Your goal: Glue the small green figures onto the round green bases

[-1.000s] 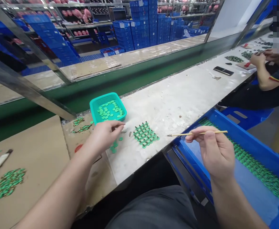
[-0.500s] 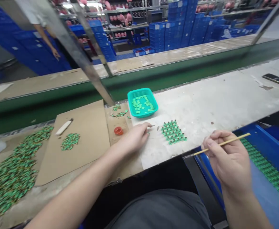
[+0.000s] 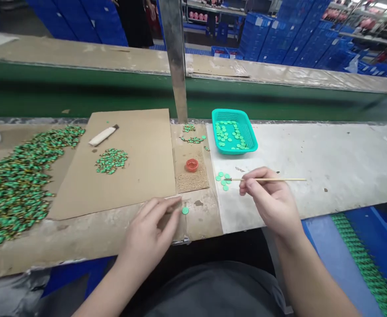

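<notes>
My right hand (image 3: 271, 200) is closed around a thin paintbrush (image 3: 273, 179) with a pale wooden handle. Its dark tip is over a small group of flat green discs (image 3: 223, 182) on the white sheet; whether it touches them I cannot tell. My left hand (image 3: 154, 226) rests near the bench's front edge, thumb and forefinger apart, beside a single green disc (image 3: 185, 210). Farther back stands a small red cup (image 3: 191, 165) on brown board. A turquoise basket (image 3: 218, 147) behind the discs holds more of them.
Cardboard (image 3: 147, 145) on the left bears a white tube (image 3: 102, 136) and a small pile of green-and-gold pieces (image 3: 111, 160). A larger pile (image 3: 18, 185) spreads at far left. Below right, a blue crate (image 3: 383, 229) contains rows of green pieces. A metal post (image 3: 176, 66) rises behind the bench.
My view has turned left. The rows of discs with dark tops are gone from the white sheet; loose discs lie there. My right hand brought the brush over them, and my left hand moved nearer the front edge.
</notes>
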`<move>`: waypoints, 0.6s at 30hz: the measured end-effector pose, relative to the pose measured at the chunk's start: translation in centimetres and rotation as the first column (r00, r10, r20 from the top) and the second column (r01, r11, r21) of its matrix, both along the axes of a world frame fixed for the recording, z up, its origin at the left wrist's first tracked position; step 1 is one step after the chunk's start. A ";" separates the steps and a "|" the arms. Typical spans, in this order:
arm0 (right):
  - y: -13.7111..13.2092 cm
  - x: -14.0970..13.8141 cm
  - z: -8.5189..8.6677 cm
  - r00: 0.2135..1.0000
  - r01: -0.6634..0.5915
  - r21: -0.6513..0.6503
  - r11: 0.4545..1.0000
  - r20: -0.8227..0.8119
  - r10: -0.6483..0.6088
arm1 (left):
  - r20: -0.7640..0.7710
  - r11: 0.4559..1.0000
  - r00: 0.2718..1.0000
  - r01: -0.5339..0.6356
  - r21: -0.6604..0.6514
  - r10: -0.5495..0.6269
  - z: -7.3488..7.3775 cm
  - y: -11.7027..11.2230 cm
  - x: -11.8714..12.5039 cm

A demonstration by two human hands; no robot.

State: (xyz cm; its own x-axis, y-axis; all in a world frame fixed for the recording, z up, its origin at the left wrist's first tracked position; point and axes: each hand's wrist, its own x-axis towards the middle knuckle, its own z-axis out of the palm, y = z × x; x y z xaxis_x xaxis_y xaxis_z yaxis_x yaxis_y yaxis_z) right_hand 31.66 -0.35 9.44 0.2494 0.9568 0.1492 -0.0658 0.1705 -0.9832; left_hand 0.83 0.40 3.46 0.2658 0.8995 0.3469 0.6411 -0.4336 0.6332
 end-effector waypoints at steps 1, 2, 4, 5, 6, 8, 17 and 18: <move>0.9 -0.4 0.0 1.000 0.000 0.013 1.000 0.022 -0.001 | -0.013 0.998 0.998 0.054 0.033 -0.053 0.1 0.3 -0.2; 1.9 -0.8 0.0 0.999 0.000 0.029 1.000 0.047 -0.001 | -0.033 0.991 0.994 0.106 0.075 -0.104 0.2 0.6 -0.4; 3.8 -1.7 0.0 0.993 -0.012 0.062 0.998 0.117 0.005 | -0.075 0.974 0.984 0.173 0.148 -0.164 0.2 1.1 -0.6; 4.8 -2.2 -0.1 0.987 -0.021 0.083 0.996 0.163 0.008 | -0.082 0.970 0.983 0.177 0.169 -0.165 0.1 1.2 -0.6; 5.8 -2.7 -0.3 0.976 -0.033 0.107 0.994 0.216 0.009 | -0.084 0.969 0.984 0.169 0.182 -0.156 0.1 1.3 -0.5; 7.8 -3.8 -0.7 0.938 -0.066 0.167 0.984 0.346 0.004 | -0.093 0.965 0.984 0.167 0.204 -0.150 0.0 1.2 -0.3; 11.8 -6.0 -2.8 0.671 -0.230 0.310 0.922 0.737 -0.080 | -0.225 0.865 0.922 0.378 0.331 -0.316 0.3 0.6 -0.4; 11.8 -6.1 -2.9 0.661 -0.246 0.313 0.917 0.747 -0.078 | -0.233 0.868 0.921 0.375 0.325 -0.311 0.3 0.6 -0.4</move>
